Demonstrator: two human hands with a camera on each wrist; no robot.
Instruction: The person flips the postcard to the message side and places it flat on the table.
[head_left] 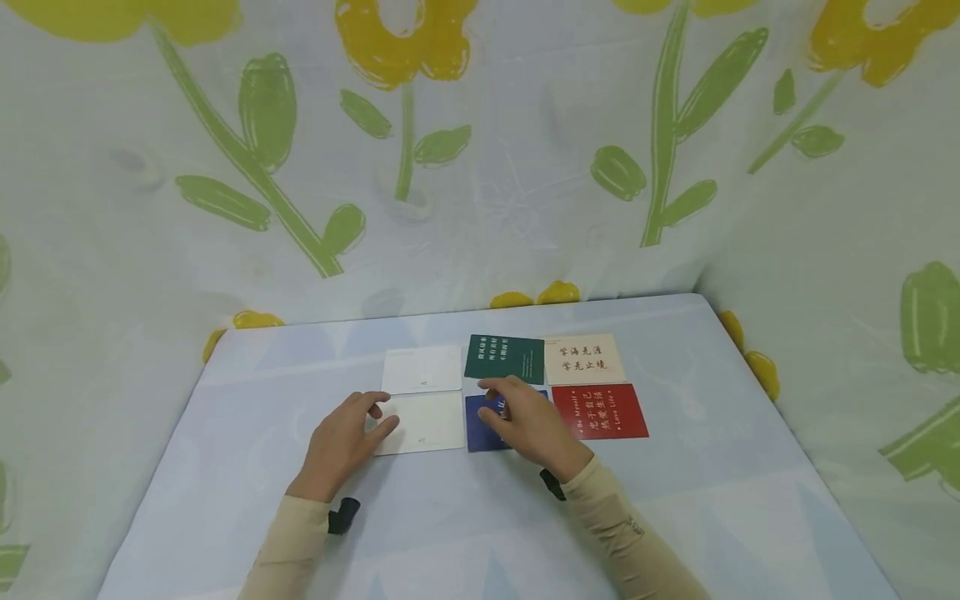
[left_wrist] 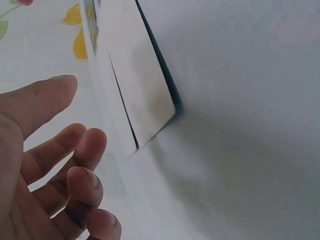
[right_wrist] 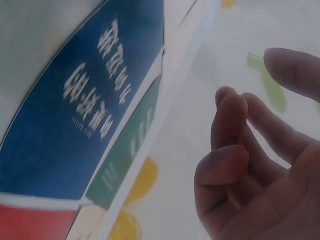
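Note:
Six cards lie flat in two rows on the table. At the left are two white cards, a back one (head_left: 422, 368) and a front one (head_left: 427, 423). A green card (head_left: 504, 358) and a cream card (head_left: 585, 360) make up the rest of the back row; a blue card (right_wrist: 85, 110) and a red card (head_left: 603, 412) that of the front row. My left hand (head_left: 345, 437) hovers by the left edge of the white cards, fingers loosely bent, holding nothing. Above the blue card is my right hand (head_left: 528, 421), relaxed and holding nothing, covering part of that card in the head view.
The pale blue table (head_left: 420, 533) is bounded at the back and sides by a flower-printed cloth (head_left: 510, 183). A dark strap piece (head_left: 343, 516) shows at the left wrist and another (head_left: 552, 484) at the right.

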